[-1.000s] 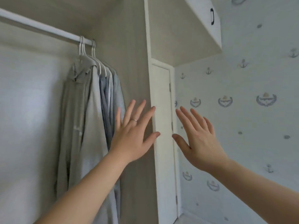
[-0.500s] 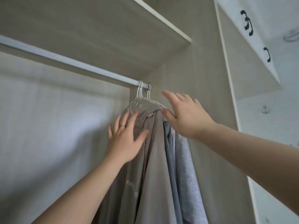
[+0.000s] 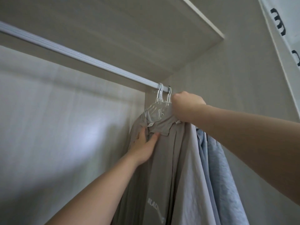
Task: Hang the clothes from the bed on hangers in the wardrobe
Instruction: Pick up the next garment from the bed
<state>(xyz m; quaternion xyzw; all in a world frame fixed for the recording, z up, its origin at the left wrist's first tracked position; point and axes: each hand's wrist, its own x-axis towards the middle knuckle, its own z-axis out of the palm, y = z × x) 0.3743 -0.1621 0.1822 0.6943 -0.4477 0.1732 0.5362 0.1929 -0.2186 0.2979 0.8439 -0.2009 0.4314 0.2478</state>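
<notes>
Under the rail [image 3: 81,57] our right hand [image 3: 186,108] has closed on hangers [image 3: 160,99], left hand [image 3: 142,147] pinches shirt [image 3: 160,168]; hanging seems almost done.

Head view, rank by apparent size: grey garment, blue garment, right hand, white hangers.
1. grey garment
2. blue garment, partly hidden behind the grey one
3. right hand
4. white hangers: thin and mostly covered. Their spread is close to the hand's, so 3 and 4 are unsure.
</notes>
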